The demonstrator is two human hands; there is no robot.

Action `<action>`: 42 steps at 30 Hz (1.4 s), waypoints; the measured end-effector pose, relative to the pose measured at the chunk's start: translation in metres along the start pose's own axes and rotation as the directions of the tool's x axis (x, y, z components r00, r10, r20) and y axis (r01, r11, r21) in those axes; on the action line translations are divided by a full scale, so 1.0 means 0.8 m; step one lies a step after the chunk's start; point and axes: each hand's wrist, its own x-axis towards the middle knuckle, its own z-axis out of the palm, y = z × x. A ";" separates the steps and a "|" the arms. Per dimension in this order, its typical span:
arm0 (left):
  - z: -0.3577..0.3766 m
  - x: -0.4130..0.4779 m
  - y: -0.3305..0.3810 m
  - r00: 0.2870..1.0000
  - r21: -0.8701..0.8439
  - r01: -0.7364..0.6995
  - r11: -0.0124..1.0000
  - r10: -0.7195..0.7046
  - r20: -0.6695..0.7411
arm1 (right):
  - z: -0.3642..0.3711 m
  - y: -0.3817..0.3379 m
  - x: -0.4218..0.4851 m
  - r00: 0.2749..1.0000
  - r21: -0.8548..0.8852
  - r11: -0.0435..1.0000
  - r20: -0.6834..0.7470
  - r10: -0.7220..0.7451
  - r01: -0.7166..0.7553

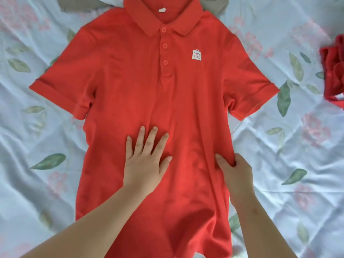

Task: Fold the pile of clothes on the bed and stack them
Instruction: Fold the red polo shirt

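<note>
A red polo shirt point(149, 94) lies flat and face up on the bed, collar at the top, both short sleeves spread out, a white logo on the chest. My left hand point(147, 161) rests flat on the shirt's lower middle, fingers straight and spread. My right hand point(234, 172) pinches the shirt's right side edge between thumb and curled fingers.
The bedsheet point(290, 146) is pale blue with pink flowers and green leaves. More red clothing point(333, 71) lies at the right edge. A grey-green garment point(214, 4) peeks out behind the collar at the top.
</note>
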 end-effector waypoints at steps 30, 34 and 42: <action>-0.029 -0.188 0.005 0.980 -0.220 0.162 0.962 -0.182 -0.078 | -0.043 0.099 -0.135 0.994 -0.324 0.944 -0.065 -0.088 0.062; -0.044 -0.196 -0.032 0.680 -0.505 0.615 0.605 -0.732 -0.049 | 0.013 0.078 -0.154 0.990 -0.231 0.967 0.119 -0.081 0.107; -0.047 -0.189 -0.100 0.602 -0.451 0.792 0.410 -0.648 0.467 | 0.059 0.071 -0.172 0.994 -0.418 0.904 0.086 -0.061 0.091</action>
